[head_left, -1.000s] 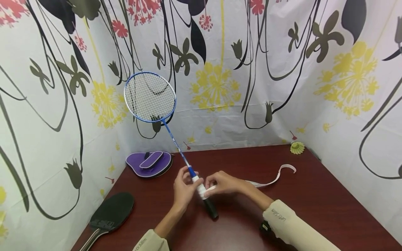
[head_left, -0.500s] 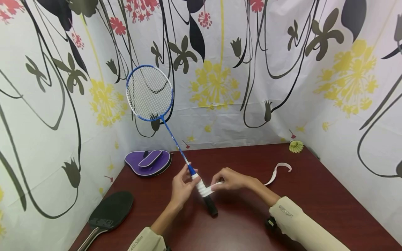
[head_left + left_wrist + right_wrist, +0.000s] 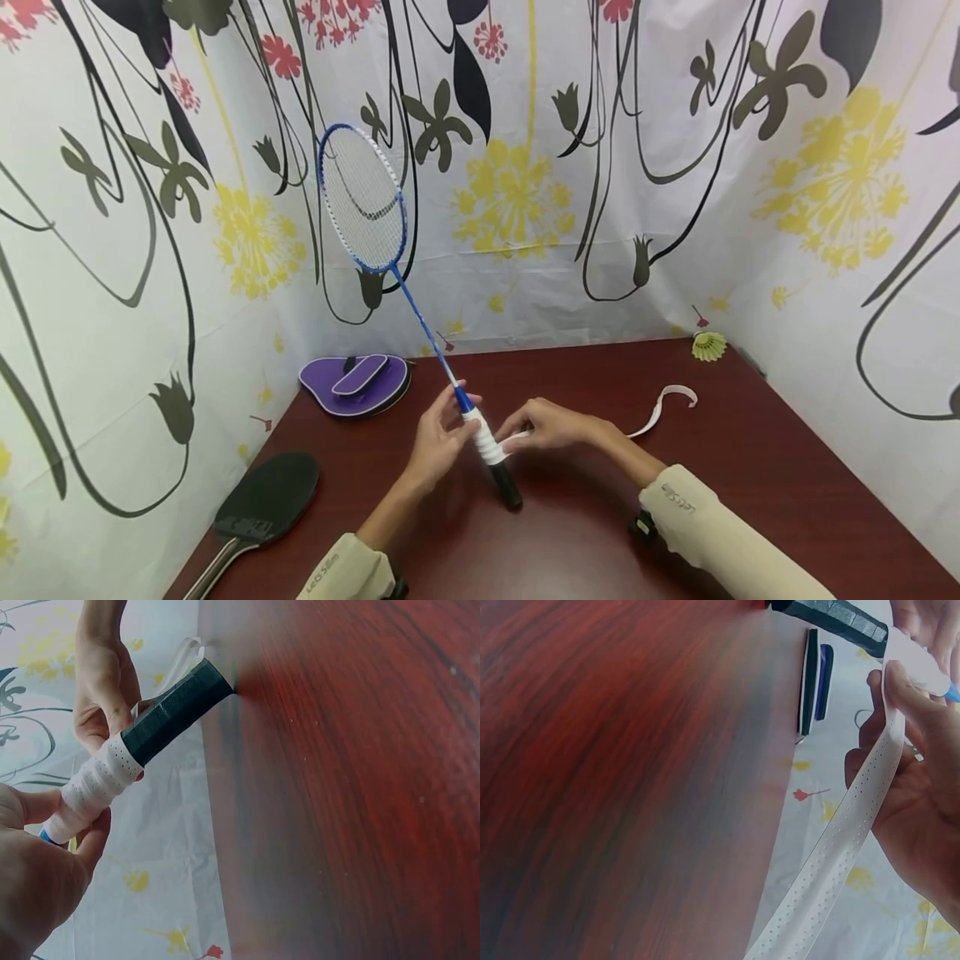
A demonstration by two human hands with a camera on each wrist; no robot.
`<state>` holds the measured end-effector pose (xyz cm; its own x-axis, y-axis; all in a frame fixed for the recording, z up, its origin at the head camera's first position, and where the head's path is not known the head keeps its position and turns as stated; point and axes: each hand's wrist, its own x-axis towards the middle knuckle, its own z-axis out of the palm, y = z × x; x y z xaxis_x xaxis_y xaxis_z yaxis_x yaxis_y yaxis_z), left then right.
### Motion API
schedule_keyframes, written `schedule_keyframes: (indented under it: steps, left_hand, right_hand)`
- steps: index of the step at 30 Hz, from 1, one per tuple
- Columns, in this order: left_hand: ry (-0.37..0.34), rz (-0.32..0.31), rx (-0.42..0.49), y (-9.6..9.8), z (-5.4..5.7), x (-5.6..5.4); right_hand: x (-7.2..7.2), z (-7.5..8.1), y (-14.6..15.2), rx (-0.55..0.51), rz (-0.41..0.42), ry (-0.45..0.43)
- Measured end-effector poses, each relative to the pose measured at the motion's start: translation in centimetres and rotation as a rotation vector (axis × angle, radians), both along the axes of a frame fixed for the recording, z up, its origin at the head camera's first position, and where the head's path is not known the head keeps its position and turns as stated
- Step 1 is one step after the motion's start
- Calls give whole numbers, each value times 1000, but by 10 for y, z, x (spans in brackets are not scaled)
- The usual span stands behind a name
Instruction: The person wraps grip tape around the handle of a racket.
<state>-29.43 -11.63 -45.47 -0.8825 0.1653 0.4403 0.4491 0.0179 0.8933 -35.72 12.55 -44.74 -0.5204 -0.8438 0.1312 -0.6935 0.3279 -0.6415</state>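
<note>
A blue and white badminton racket (image 3: 431, 337) slants up and to the left, its handle end lowest. My left hand (image 3: 438, 437) holds the handle near its top, thumb and fingers round the white wrapped part. White perforated grip tape (image 3: 847, 817) covers the upper handle in overlapping turns; the lower part (image 3: 176, 712) is still bare black. My right hand (image 3: 551, 425) pinches the tape strip beside the handle, between thumb and fingers. From there the strip's loose tail (image 3: 660, 408) runs behind the right forearm and curls at its end.
A purple paddle case (image 3: 352, 387) lies at the back left of the dark red table (image 3: 585, 533). Nearer on the left is a black table tennis paddle (image 3: 266, 500). A yellow shuttlecock (image 3: 708, 346) sits at the back right corner. Patterned curtains (image 3: 510, 308) stand round the table.
The racket has turned about its handle, so its head looks narrower and stands higher. The right hand drew the tape out to the right, then came slightly back towards the handle. More white wrap shows.
</note>
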Motion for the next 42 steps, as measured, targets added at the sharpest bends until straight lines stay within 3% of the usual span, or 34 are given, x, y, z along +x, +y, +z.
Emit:
schedule_keyframes:
  steps: [10,14,23,28,34,38,42]
  left_hand:
    - [-59,-138,81,-6,-5,-1]
    - [-62,-161,104,-7,-7,-1]
    - [-71,-59,96,-3,-14,-1]
    - [-65,-99,127,-3,-14,-2]
    - [-108,-133,195,-4,-15,0]
    - [-118,-87,158,-1,-16,1]
    - [-92,-3,95,4,-15,3]
  right_hand:
    - [1,1,-4,13,50,26]
    - [2,3,-6,11,55,26]
    - [2,-1,-3,7,2,35]
    - [2,2,-2,10,-16,5]
    - [6,7,-6,28,8,1]
    - [9,6,-10,17,-2,27]
    - [14,5,-16,7,-40,30]
